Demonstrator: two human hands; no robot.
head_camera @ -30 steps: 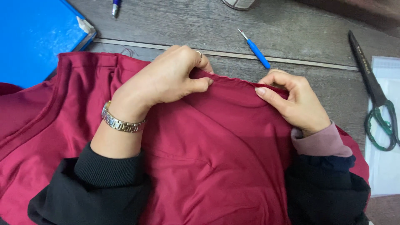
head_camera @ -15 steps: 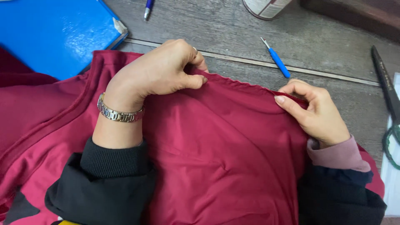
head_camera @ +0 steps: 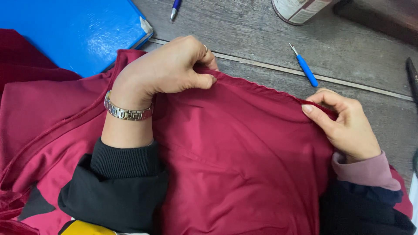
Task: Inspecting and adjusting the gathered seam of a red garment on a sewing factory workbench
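Two bare hands grip the upper edge of a dark red garment (head_camera: pixel 244 148) spread over a grey wooden table (head_camera: pixel 357 56). Closed into a loose fist, the left hand (head_camera: pixel 167 67) pinches the hem between thumb and curled fingers at the garment's top left; a metal watch (head_camera: pixel 127 112) circles its wrist, above a black sleeve (head_camera: pixel 117 182). Further along the same edge, at the garment's top right, the right hand (head_camera: pixel 348 124) is closed on the hem too, thumb pressed flat on the cloth and fingers folded behind it. Between the two hands the edge runs taut. Just beyond that edge, near the right hand, lies a blue-handled seam ripper (head_camera: pixel 305 67). A blue folder (head_camera: pixel 74 32) lies beyond the garment's top left corner, a pen (head_camera: pixel 175 8) beside it, and a tin can (head_camera: pixel 300 9) stands further off.
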